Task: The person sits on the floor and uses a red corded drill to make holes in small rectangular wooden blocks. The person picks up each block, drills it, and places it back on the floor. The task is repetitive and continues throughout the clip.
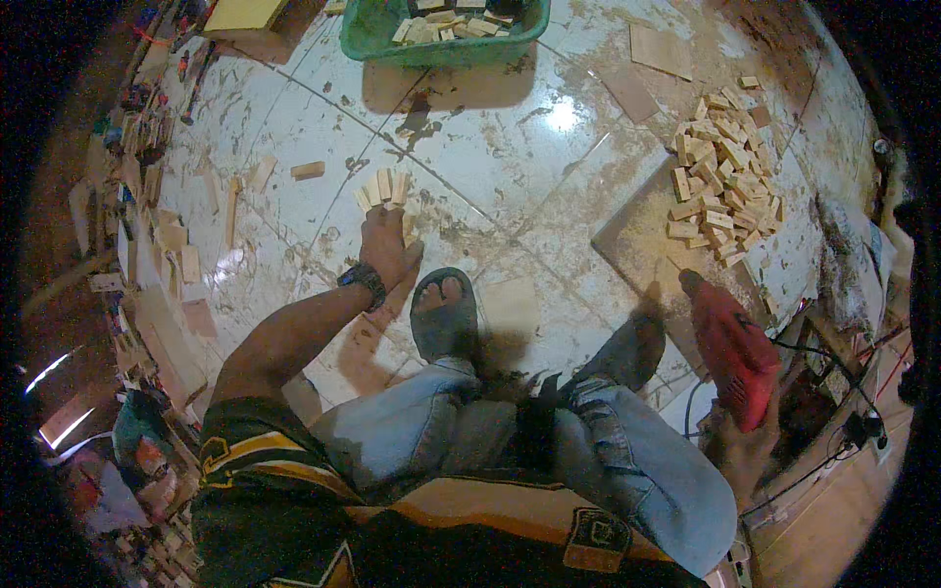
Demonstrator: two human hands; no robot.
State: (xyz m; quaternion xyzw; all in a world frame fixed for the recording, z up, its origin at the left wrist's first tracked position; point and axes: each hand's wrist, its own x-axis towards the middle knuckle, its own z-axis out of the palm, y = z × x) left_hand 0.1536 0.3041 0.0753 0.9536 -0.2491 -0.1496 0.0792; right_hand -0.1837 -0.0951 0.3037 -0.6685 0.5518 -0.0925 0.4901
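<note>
Blocks of pale wood (pixel 383 188) are pinched side by side, fanned out, beyond the fingertips of the left hand (pixel 387 245), low over the tiled floor (pixel 510 176). To the right of those fingers, the red drill (pixel 730 348) appears to be gripped by the right hand (pixel 735 431), though most of its fingers are hidden by the tool's body. The bit is pointed toward the sawdust-strewn board (pixel 632 230), ahead of the right fingers.

Work seems to be partway along. Many blocks have been heaped in a loose pile (pixel 720 171) beyond the drill, and more have been put into the green tub (pixel 446 56), well ahead of the left fingers. Whether either lot is finished cannot be told, as any holes are too small to be made out. The held blocks have not been set down, and a single block (pixel 307 170) is left lying on the floor, ahead and to the left of the left fingers.
</note>
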